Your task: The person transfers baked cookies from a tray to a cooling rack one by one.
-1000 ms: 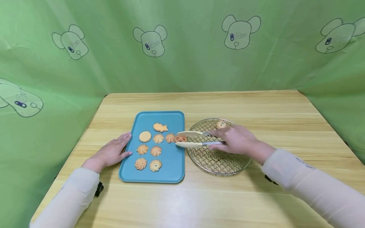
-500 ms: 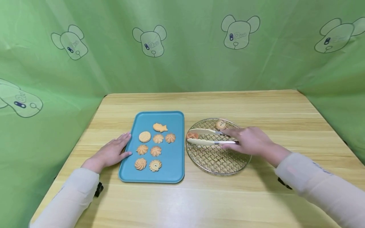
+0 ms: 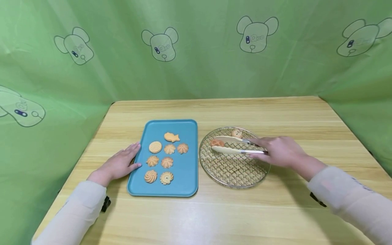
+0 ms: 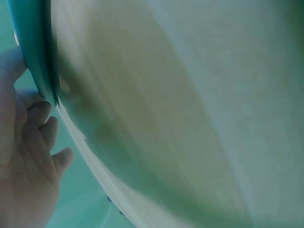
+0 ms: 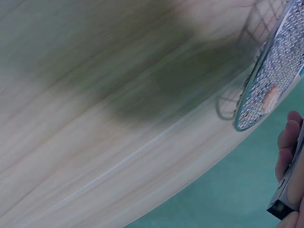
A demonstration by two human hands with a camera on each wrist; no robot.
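Note:
My right hand grips a pair of tongs with cream tips and metal arms. Between the tips is a reddish-brown pretzel-shaped cookie, over the left part of a round wire rack. In the right wrist view, fingers curl around the tongs' metal handle. My left hand rests along the left edge of a blue tray, its fingers and thumb touching the rim. Several cookies lie on the tray, among them a fish-shaped cookie, a round cookie and a swirl cookie.
One flower-shaped cookie lies at the rack's back edge, just behind the tongs. Tray and rack stand side by side on a wooden table, a narrow gap between them. Green curtains with bear-head drawings hang behind and beside the table.
The tongs, with the pretzel-shaped cookie between their tips, have moved right from the tray's right edge to over the rack. My left hand has stayed at the tray.

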